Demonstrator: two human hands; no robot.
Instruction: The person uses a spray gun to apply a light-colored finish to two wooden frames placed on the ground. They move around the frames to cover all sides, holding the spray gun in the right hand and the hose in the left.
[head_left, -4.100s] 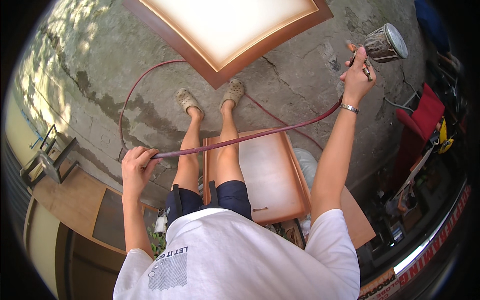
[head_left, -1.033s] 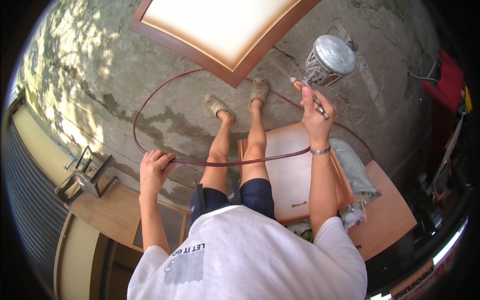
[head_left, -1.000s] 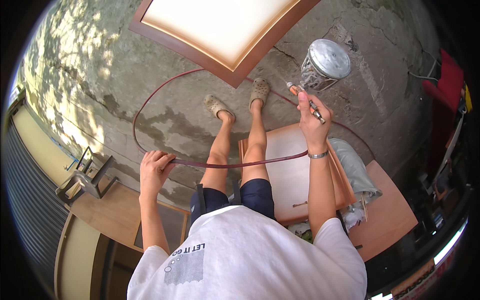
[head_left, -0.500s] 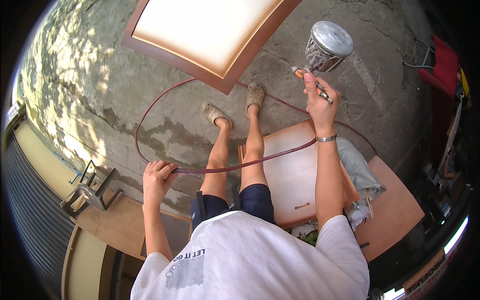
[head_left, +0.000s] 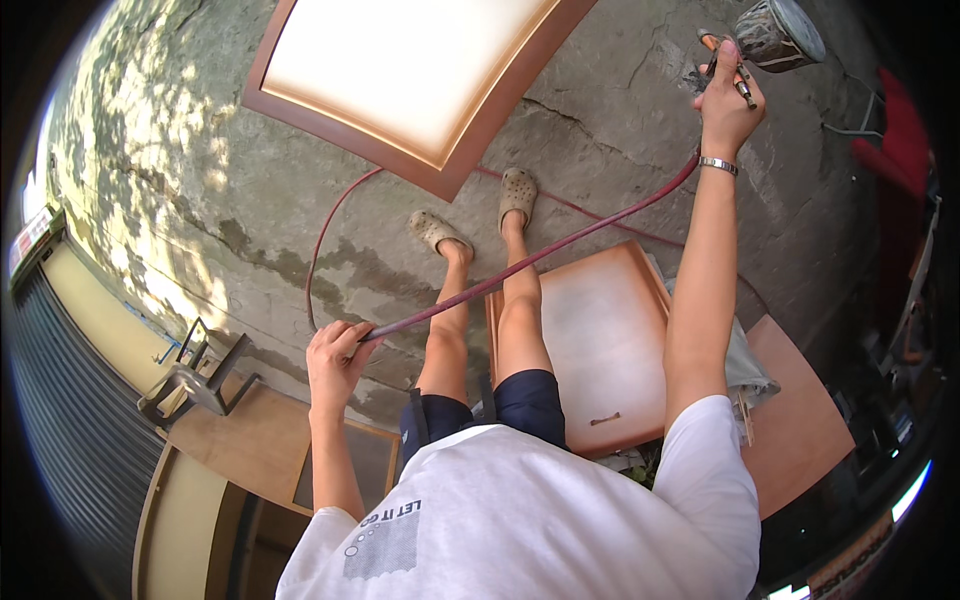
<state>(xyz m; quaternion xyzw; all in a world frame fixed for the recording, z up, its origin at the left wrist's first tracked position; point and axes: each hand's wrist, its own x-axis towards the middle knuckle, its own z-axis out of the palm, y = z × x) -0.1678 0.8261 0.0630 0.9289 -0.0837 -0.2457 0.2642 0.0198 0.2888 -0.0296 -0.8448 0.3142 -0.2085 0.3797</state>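
Observation:
My right hand (head_left: 732, 115), stretched out to the far right, is closed around the handle of a spray gun (head_left: 745, 84). The gun's metal cup (head_left: 778, 36) is stained with paint and tilted. From beneath that hand a dark red hose (head_left: 540, 252) runs across my legs to my left hand (head_left: 338, 365), whose fingers are wrapped round it. Ahead of me is a panel (head_left: 370, 70) with a pale middle and a brown border (head_left: 330, 128); neither hand touches it. The gun's nozzle is too small to make out.
A pale panel with brown edges (head_left: 600, 350) lies beside my right leg, near a grey plastic sheet (head_left: 748, 365) and a brown board (head_left: 800, 420). To the left stand a wooden cabinet (head_left: 235, 440) and a dark metal stand (head_left: 205, 380). The hose loops over cracked concrete (head_left: 590, 110).
My right hand has moved farther out and to the right with the spray gun. The hose between my hands is pulled longer and slants upward. My left hand has shifted slightly right.

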